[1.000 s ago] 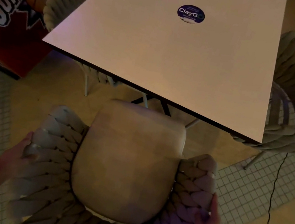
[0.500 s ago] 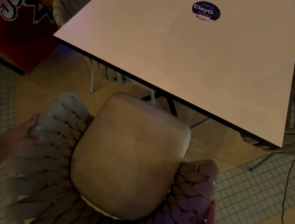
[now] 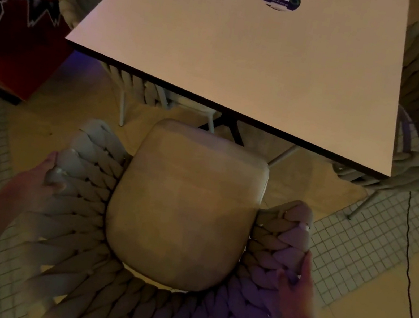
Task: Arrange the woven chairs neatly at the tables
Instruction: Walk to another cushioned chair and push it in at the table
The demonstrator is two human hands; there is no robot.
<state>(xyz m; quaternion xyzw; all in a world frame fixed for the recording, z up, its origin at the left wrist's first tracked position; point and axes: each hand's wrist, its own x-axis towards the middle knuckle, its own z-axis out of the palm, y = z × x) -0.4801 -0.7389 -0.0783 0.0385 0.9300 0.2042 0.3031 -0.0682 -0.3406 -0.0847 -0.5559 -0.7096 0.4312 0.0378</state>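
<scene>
The woven chair (image 3: pixel 98 212) is gripped by both arms: the left hand (image 3: pixel 40 185) is clasped on its left arm, the right hand (image 3: pixel 297 289) on its right; its seat cushion (image 3: pixel 182 210) is faced toward the square table (image 3: pixel 234 59), its front edge just short of the tabletop.

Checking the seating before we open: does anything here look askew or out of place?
The woven chair held by the left hand and right hand sits pulled out, seat short of the table edge. Nothing looks spilled or damaged.
</scene>
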